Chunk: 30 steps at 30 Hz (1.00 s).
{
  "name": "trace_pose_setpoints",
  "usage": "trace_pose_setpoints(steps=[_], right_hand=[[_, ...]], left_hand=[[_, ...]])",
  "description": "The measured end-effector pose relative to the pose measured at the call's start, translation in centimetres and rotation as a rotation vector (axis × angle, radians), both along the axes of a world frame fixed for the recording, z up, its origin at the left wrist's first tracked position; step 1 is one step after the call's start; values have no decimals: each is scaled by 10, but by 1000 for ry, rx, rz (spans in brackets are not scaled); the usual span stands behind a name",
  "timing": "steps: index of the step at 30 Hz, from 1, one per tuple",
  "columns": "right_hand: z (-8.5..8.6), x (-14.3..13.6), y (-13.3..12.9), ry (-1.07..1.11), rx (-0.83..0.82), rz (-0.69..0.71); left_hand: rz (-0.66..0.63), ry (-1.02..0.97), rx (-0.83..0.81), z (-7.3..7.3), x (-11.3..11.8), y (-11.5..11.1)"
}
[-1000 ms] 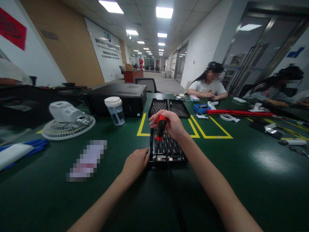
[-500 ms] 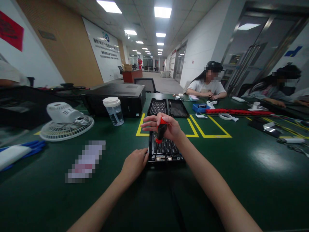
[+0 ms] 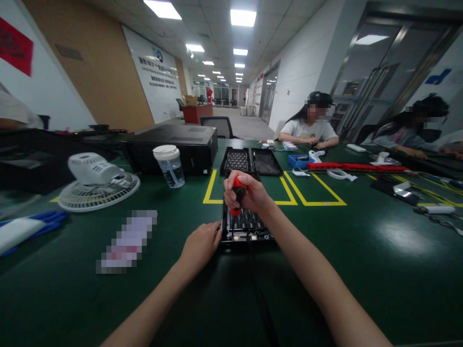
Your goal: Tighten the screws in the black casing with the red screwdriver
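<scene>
A black case (image 3: pixel 227 243) with rows of dark round cells lies on the green table in front of me. My right hand (image 3: pixel 248 192) is wrapped round a red and black screwdriver (image 3: pixel 239 193), held upright over the case's near left part, its shaft pointing down at the near edge. Whether the tip touches a screw is too small to tell. My left hand (image 3: pixel 204 243) grips the left edge of the case near its front corner, thumb against the side. Behind it lies an open black case (image 3: pixel 267 162) in two halves, one with a grid of round slots.
A lidded cup (image 3: pixel 170 166), a white fan (image 3: pixel 97 188) and a large black box (image 3: pixel 181 144) stand to the left. A blue tray (image 3: pixel 300 160), a red strip (image 3: pixel 361 167) and a tape roll (image 3: pixel 337 175) lie to the right. People sit beyond.
The fingers of my right hand, spread out before, have curled in round the screwdriver handle. My left hand remains at the case's edge.
</scene>
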State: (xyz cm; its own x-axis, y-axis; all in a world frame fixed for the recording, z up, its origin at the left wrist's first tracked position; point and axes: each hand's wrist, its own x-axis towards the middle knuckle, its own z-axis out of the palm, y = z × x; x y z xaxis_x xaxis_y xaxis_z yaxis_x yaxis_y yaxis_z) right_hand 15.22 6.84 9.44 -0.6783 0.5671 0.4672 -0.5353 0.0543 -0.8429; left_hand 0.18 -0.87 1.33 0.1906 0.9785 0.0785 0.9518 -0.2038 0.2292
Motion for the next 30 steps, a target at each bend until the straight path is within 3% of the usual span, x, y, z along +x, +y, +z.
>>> trace_pose_setpoints(steps=[11, 30], right_hand=[[3, -8, -6, -27, 86, -41], [6, -11, -12, -27, 96, -56]], left_hand=[[6, -5, -14, 3, 1, 0], [-13, -4, 16, 0, -1, 0]])
